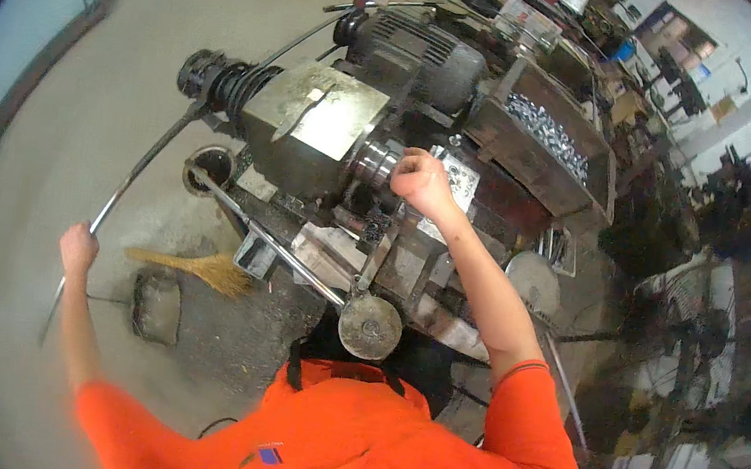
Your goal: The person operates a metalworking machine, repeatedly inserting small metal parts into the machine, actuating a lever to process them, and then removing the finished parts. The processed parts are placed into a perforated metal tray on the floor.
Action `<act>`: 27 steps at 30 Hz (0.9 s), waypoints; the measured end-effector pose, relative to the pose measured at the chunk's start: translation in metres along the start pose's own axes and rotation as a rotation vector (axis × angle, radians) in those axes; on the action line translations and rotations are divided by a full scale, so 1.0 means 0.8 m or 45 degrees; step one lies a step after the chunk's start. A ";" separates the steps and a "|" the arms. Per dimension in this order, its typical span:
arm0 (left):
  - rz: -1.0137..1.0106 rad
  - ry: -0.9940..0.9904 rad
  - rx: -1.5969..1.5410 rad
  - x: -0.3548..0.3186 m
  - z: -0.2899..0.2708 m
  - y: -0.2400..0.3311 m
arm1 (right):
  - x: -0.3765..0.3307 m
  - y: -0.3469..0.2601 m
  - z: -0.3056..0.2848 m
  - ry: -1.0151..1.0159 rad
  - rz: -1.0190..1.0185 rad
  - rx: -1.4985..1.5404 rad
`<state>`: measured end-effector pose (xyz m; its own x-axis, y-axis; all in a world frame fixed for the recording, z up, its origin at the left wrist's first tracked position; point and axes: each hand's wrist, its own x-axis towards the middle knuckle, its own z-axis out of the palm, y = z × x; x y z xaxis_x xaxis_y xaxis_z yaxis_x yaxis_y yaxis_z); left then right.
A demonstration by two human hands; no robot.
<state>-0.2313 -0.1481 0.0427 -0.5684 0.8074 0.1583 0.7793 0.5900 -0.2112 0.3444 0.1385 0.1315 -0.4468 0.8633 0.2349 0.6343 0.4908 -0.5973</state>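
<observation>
Steel lever bar (142,171), long and curved, runs from the machine (314,127) toward eight o'clock, where the left hand (78,248) wraps it. The right hand (420,182) (fisted; contents hidden) sits beside the chuck (376,161), at centre.

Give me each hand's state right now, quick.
Left hand: closed around the long curved metal lever.
Right hand: fist closed at the machine's spindle; what it holds cannot be told.
</observation>
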 end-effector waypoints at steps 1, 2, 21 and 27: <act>-0.069 -0.049 -0.106 0.002 -0.001 0.006 | -0.010 0.000 -0.008 0.041 -0.063 -0.022; -0.021 0.120 -0.440 -0.001 -0.003 0.022 | -0.025 -0.010 -0.021 0.084 0.062 0.119; 0.782 -0.256 -0.161 -0.049 0.084 0.347 | -0.508 0.251 -0.228 0.451 1.060 -0.729; 0.164 -0.505 -1.612 -0.029 0.040 0.313 | -0.668 0.345 -0.232 0.132 1.730 -0.983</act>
<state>-0.0312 -0.0187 -0.0444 -0.3421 0.9306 -0.1304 0.4160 0.2744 0.8670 0.8755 -0.1659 -0.0161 0.7300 0.6805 -0.0635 0.6826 -0.7213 0.1174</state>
